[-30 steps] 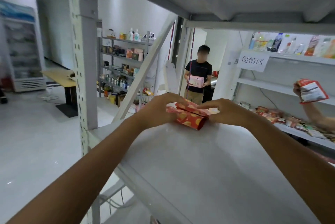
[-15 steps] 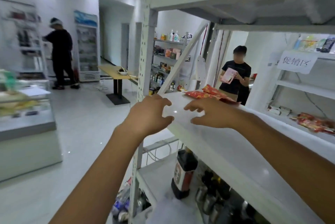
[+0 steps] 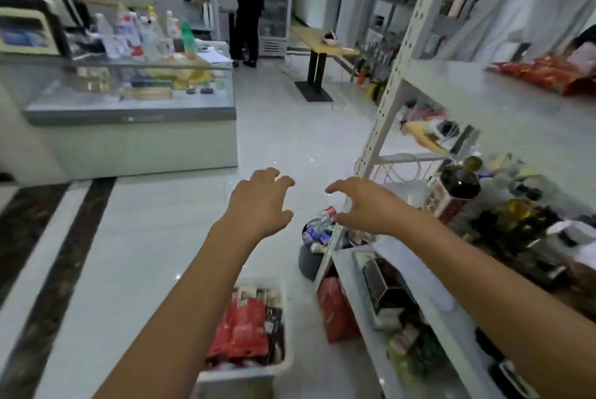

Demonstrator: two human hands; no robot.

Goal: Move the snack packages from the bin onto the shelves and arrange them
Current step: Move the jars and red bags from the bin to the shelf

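Observation:
A white bin (image 3: 245, 377) stands on the floor below my arms, filled with red snack packages (image 3: 245, 331). More red snack packages (image 3: 545, 72) lie on the white shelf (image 3: 503, 114) at the upper right. My left hand (image 3: 258, 201) hovers over the floor, fingers spread, holding nothing. My right hand (image 3: 364, 205) is beside it, just off the shelf's perforated upright (image 3: 396, 82), also open and empty. Both hands are well above the bin and away from the shelf packages.
A grey bucket of bottles (image 3: 314, 247) sits at the shelf's foot, with a red bag (image 3: 335, 311) beside it. Lower shelves hold dark bottles (image 3: 458, 185) and boxes. A glass counter (image 3: 129, 114) stands at left; a person (image 3: 246, 5) and a wooden table (image 3: 322, 40) are farther back.
My hands let go of the red packages on the shelf and drew back and down. The view swung left and down, bringing the floor bin into sight.

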